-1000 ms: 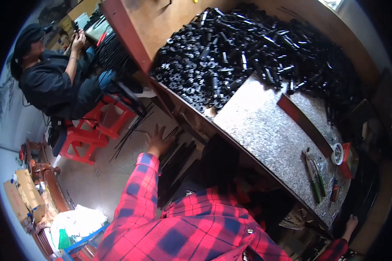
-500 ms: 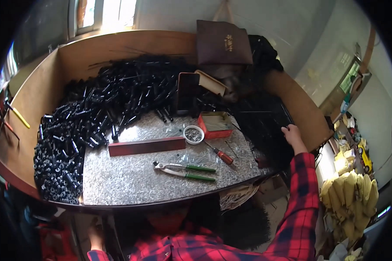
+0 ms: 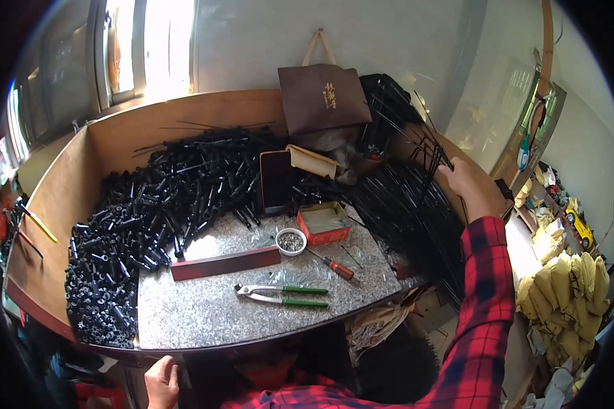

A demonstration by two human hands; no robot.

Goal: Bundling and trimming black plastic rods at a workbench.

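At the right side of the bench my right hand (image 3: 459,177) is closed around several thin black rods (image 3: 428,153). They fan out above a large heap of similar black rods (image 3: 406,198). My left hand (image 3: 162,383) hangs just below the bench's front edge, fingers curled in, with nothing visible in them. On the speckled worktop (image 3: 191,317) lie green-handled pincers (image 3: 283,294), a screwdriver with a red-brown handle (image 3: 338,268) and a long dark red block (image 3: 225,264). Behind them stand a white cup of small metal pieces (image 3: 291,241) and an open red box (image 3: 324,221).
Black tubular parts (image 3: 177,184) are piled over the left and back. A wooden wall (image 3: 184,109) rims the bench. A dark phone-like slab (image 3: 275,180) leans upright near a brown bag (image 3: 325,102). Yellow gloves (image 3: 566,290) are heaped at the right.
My right hand has lifted from the rod heap with several rods in its grip. My left hand has risen toward the bench edge. The view has tilted upward.
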